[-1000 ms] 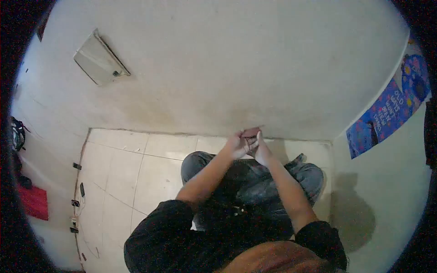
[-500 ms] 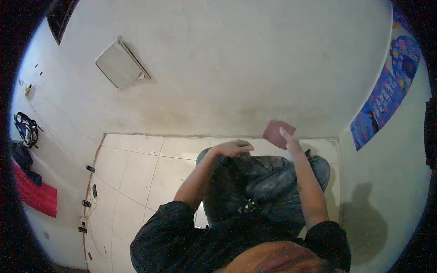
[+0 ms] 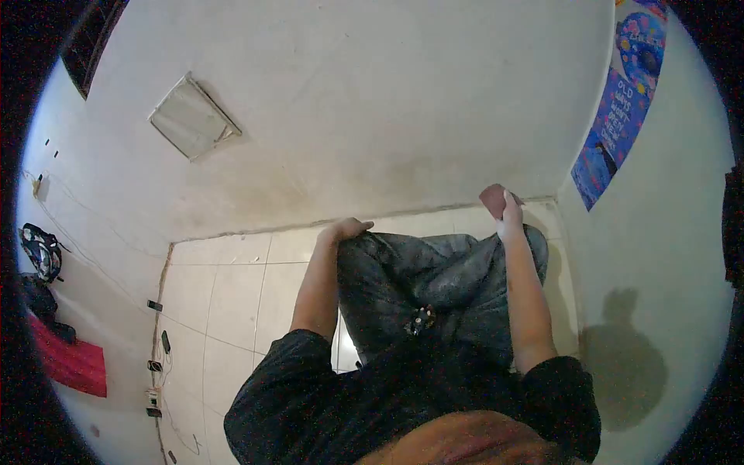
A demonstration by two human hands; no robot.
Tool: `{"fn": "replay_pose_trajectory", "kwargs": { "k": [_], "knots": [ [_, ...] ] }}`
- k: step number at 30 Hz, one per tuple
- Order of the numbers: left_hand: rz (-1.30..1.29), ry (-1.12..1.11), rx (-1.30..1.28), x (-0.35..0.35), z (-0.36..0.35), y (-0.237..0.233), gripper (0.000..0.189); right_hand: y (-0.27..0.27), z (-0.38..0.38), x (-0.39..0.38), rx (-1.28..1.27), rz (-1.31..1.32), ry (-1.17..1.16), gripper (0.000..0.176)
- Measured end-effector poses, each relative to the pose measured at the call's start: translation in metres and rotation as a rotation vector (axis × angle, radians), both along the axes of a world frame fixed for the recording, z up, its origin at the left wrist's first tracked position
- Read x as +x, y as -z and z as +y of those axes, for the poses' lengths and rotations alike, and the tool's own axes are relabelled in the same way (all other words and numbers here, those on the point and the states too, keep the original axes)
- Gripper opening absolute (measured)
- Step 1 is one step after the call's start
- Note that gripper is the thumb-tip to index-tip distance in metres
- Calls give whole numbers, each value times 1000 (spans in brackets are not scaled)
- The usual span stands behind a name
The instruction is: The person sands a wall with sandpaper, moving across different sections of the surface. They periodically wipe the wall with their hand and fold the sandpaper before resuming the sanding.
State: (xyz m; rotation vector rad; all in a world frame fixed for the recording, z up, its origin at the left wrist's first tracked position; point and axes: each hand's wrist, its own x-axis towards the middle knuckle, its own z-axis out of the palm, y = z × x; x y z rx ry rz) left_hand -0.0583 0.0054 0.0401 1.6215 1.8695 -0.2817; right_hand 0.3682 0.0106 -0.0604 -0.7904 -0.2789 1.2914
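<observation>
My right hand [image 3: 509, 217] is closed on a small reddish-brown sheet [image 3: 492, 201], which sticks up past the thumb near the base of the wall. It looks stiff and slightly bent, like sandpaper, but its surface is too blurred to be sure. On my left knee rests my left hand [image 3: 346, 229], holding nothing, its fingers reaching over the grey trousers [image 3: 434, 271]. A small dark cluster with pale spots [image 3: 422, 319] shows at my lap; what it is I cannot make out.
Ahead rises a white wall [image 3: 372, 116] with a square panel [image 3: 195, 120]. Posters [image 3: 620, 108] hang at the right. Several small dark devices with cables [image 3: 165, 342] lie along the left floor edge, below a backpack [image 3: 43, 252] and red cloth [image 3: 70, 356]. Pale tiles [image 3: 232, 302] cover the floor.
My left hand has moved left and outward, from above my lap onto the knee. My right hand went slightly up and right with the sheet, which has turned and looks narrower.
</observation>
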Motion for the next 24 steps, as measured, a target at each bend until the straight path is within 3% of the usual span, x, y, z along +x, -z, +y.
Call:
{"fn": "replay_pose_trajectory", "kwargs": {
  "k": [3, 4, 10, 12, 14, 16, 19, 22, 24],
  "knots": [
    [-119, -56, -16, 10, -19, -29, 68, -12, -6, -5, -24, -7, 23, 47],
    [27, 71, 24, -8, 13, 16, 68, -15, -7, -5, -32, -17, 33, 46],
    [-9, 80, 27, -2, 0, -5, 69, -11, -1, -11, -14, 2, 17, 47],
    [-7, 164, 62, -25, 26, 33, 69, -9, 1, -11, 17, -45, -11, 49],
    [2, 162, 93, -24, 28, 34, 67, -2, 6, -12, 24, -82, -17, 50],
    [22, 79, 118, 0, 0, -7, 65, 7, 12, -12, 7, -104, 4, 50],
    [-41, 73, 75, 4, -7, -25, 64, -12, 0, -17, -47, -37, 14, 48],
    [-466, -92, 9, -8, -15, -34, 68, -12, 1, -19, -61, -76, 1, 49],
    [-781, -151, -10, -37, -13, -15, 63, 1, 9, -19, -11, -80, 9, 50]
  ]
}}
